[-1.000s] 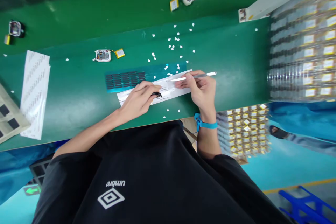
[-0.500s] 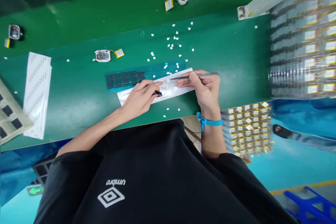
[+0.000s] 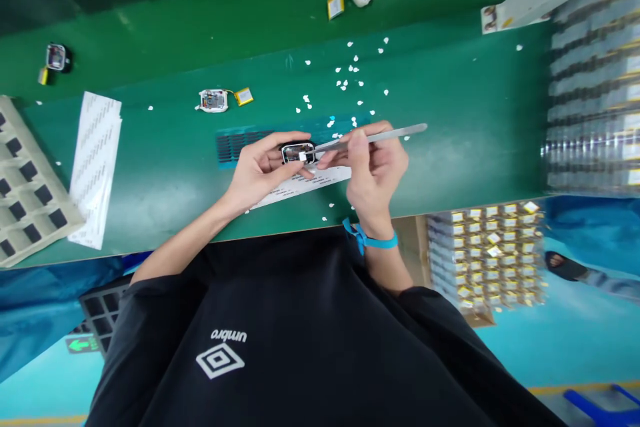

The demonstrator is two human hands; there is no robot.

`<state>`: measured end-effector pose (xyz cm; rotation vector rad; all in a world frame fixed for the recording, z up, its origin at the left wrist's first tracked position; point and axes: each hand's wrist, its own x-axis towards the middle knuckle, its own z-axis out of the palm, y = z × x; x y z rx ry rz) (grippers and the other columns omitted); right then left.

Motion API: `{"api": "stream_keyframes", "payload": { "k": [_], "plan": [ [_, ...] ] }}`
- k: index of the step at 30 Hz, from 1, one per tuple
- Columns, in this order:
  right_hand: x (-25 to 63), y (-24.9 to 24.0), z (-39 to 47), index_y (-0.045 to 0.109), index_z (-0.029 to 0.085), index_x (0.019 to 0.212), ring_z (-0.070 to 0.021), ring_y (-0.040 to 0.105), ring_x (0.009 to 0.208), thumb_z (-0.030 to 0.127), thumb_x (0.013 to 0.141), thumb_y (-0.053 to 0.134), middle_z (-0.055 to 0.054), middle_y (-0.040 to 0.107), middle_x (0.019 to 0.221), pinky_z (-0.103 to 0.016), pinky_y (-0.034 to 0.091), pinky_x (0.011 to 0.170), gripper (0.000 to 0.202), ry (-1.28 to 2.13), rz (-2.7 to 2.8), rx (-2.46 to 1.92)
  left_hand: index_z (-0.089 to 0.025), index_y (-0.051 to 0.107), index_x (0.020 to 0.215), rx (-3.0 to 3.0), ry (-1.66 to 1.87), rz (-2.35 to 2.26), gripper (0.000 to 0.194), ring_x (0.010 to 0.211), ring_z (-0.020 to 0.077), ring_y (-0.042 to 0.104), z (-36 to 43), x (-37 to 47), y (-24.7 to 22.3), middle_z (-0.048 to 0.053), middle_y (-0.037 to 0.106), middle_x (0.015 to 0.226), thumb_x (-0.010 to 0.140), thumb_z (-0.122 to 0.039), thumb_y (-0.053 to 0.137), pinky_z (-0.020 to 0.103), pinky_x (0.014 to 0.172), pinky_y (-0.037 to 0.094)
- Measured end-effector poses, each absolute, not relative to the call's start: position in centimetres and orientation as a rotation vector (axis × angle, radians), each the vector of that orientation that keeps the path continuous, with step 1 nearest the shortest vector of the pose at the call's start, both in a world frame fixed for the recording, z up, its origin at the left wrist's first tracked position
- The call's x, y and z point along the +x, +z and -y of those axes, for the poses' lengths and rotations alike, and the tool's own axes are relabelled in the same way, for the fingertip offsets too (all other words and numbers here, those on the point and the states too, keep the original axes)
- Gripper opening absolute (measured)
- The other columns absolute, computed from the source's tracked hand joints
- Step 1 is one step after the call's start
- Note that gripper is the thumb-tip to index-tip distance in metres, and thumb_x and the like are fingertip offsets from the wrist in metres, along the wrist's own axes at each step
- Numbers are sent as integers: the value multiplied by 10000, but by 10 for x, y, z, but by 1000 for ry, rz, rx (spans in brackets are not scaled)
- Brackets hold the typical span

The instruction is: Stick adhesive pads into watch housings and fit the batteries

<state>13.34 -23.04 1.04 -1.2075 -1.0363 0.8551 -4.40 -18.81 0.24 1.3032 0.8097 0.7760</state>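
Note:
My left hand (image 3: 253, 172) grips a small black watch-like housing (image 3: 289, 155) by its sides, its open face turned up with electronics inside. Between the fingers of my right hand (image 3: 379, 170) are metal tweezers (image 3: 407, 131), their tips reaching into the housing beside a small white piece (image 3: 303, 156). Whether the tips pinch that piece I cannot tell. Beneath both hands lies a printed white sheet (image 3: 327, 177), partly covered. Behind my left hand is a blue sheet (image 3: 220, 159) with black strips, its right part partly hidden.
Small white tabs are scattered on the green table (image 3: 165, 167). An open white housing (image 3: 213, 101) with a wired battery (image 3: 244, 96) lies left of centre. White sheets (image 3: 95, 167) and a compartment tray (image 3: 37, 193) are at left. Stacked clear trays (image 3: 590, 107) stand at right.
My left hand has lifted off the white sheet and turned the black housing face up. The tweezers have moved from the sheet to the housing. The view has shifted slightly left.

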Motion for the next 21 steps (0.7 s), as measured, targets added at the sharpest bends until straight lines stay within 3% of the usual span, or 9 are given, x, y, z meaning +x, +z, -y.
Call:
{"api": "stream_keyframes", "payload": {
  "k": [4,7,13,21],
  "plan": [
    [126,7,229,588,281,932,-163,765,628,544,1034,623,36,716,727,-309,670,624,284,842,1028,-1222,-224,660,1338,1251,763,-797,547,954,247,842,188,-46,4,70,833,1125,878,-453,846,365,885,714],
    [125,4,229,602,277,929,-138,744,597,567,1036,614,37,719,737,-279,654,598,310,765,1047,-1239,-236,656,1363,1240,794,-767,523,965,244,841,190,-45,5,57,836,1123,902,-409,832,354,877,718],
    [123,-2,226,652,270,953,-108,730,593,458,1084,577,63,700,690,-242,641,596,240,698,1133,-1134,-217,695,1349,1203,841,-734,484,912,211,844,192,-44,2,48,841,1107,901,-332,840,287,863,708],
    [122,-4,223,652,277,953,-128,743,607,446,1075,596,58,713,701,-262,643,594,215,700,1134,-1147,-230,700,1364,1228,872,-783,498,928,218,842,194,-43,0,50,839,1107,902,-359,835,304,863,707]
  ]
}}
